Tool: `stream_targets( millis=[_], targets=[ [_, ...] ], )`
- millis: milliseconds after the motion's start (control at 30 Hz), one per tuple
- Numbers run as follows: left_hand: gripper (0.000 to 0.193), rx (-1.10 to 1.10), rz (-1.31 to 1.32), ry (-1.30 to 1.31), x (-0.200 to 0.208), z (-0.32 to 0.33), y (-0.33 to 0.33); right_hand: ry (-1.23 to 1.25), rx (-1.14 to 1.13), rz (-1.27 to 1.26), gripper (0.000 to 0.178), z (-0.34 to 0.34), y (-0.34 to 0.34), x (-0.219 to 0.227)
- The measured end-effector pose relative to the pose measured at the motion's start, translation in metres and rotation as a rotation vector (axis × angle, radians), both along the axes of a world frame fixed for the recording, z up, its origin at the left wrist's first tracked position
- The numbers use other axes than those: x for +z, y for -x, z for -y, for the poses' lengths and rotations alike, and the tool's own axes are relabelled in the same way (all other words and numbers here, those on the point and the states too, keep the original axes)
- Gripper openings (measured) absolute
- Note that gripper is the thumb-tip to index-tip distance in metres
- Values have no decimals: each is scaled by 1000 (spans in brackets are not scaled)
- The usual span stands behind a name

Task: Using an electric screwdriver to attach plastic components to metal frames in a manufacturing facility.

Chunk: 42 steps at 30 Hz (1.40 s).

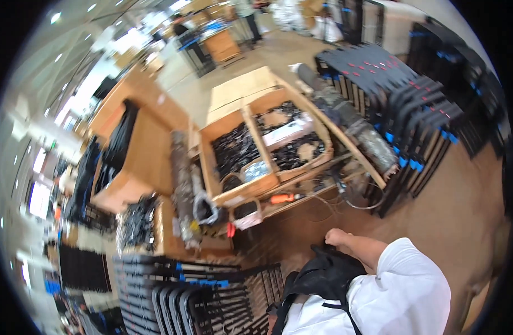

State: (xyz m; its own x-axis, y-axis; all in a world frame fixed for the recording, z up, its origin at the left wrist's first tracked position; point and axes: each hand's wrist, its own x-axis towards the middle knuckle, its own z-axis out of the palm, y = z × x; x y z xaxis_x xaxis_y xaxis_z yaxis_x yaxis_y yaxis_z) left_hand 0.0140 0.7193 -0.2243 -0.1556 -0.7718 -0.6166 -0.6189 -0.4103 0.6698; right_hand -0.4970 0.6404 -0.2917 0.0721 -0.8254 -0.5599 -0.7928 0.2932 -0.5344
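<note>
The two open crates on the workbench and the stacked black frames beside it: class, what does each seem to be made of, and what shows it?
The crates look like bare plywood or board: pale tan, matt, flat thin walls with cut edges. The stacked frames look like metal with a black coated finish, judging by their thin, uniform bars, though plastic cannot be ruled out. Their blue end caps seem to be plastic.

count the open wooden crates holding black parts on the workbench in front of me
2, side by side: the left open wooden crate and the right open wooden crate, split by a wooden wall. Others may be hidden among the clutter.
</note>
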Motion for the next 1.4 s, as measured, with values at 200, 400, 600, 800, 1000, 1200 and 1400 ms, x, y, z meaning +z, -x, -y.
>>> stream_targets(
  millis=[200,400,600,800,1000,1200,1400],
  targets=[
    [30,30,-13,-91,21,96,43,-159,-485,169,36,-37,40,48],
    [30,109,-15,-124,37,217,108,449,-1322,411,22,-64,176,136],
    [37,-135,-11,-103,45,273,205,1193,-1667,-148,41,-81,380,248],
    [37,-241,-134,-143,60,273,236,892,-1649,180,69,-55,442,299],
    [37,-190,-108,-105,77,284,224,1148,-1680,297,43,-50,457,287],
    [38,-179,-123,-36,104,297,239,1285,-1748,260,38,-136,435,292],
    [44,-484,-321,-105,131,288,372,1249,-1729,130,40,-220,332,261]
  ],
)
